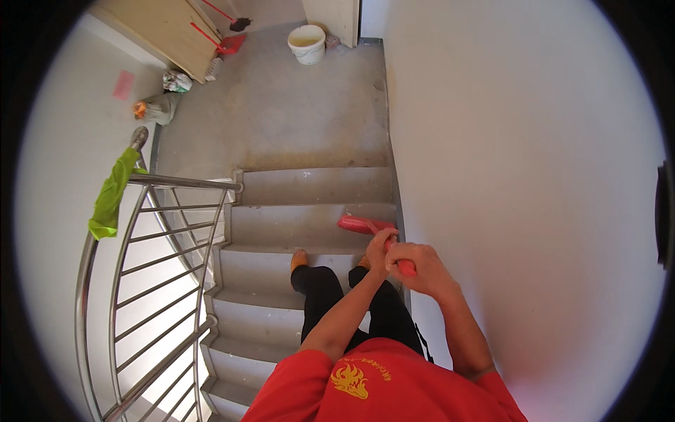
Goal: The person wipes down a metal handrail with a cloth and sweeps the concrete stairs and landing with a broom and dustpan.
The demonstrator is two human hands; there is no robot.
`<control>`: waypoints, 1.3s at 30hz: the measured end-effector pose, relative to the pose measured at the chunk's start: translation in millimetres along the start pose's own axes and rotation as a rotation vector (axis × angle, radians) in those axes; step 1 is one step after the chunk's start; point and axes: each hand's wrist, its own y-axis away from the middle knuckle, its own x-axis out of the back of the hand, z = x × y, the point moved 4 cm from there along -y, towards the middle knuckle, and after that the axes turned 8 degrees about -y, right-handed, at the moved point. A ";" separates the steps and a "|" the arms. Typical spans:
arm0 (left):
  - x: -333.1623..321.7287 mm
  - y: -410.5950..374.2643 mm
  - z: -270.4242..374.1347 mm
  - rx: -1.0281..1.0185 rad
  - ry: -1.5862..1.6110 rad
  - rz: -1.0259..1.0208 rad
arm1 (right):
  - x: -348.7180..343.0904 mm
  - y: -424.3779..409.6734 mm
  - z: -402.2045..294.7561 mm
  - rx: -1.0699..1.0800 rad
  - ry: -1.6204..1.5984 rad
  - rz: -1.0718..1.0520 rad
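A red broom (pixel 361 224) is in both of my hands, its head on a concrete stair tread close to the right wall. My right hand (pixel 419 265) grips the upper end of the handle. Lower on the same handle, my left hand (pixel 378 250) is closed around it. The broom head lies one step above my feet, and my hands partly hide the handle. Concrete stairs (pixel 311 224) rise ahead of me to a landing.
On my left runs a metal railing (pixel 163 230) with a lime-green cloth (pixel 112 195) draped over it. The landing (pixel 295 116) holds a white bucket (pixel 307 46), a red dustpan (pixel 230 45), a mop (pixel 240 24) and bags (pixel 160 107). A plain wall (pixel 501 158) borders the right side.
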 end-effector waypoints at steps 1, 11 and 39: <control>-1.8 -3.5 2.6 0.021 0.025 -0.057 | 7.3 -4.5 -1.6 -0.030 -0.005 0.005; 12.9 -69.7 23.3 -0.227 0.109 -0.010 | 7.2 -43.7 -15.1 0.076 0.078 0.067; 222.6 -328.3 -359.2 -0.202 -0.492 -0.450 | -302.0 -327.4 137.6 -0.332 -0.553 0.294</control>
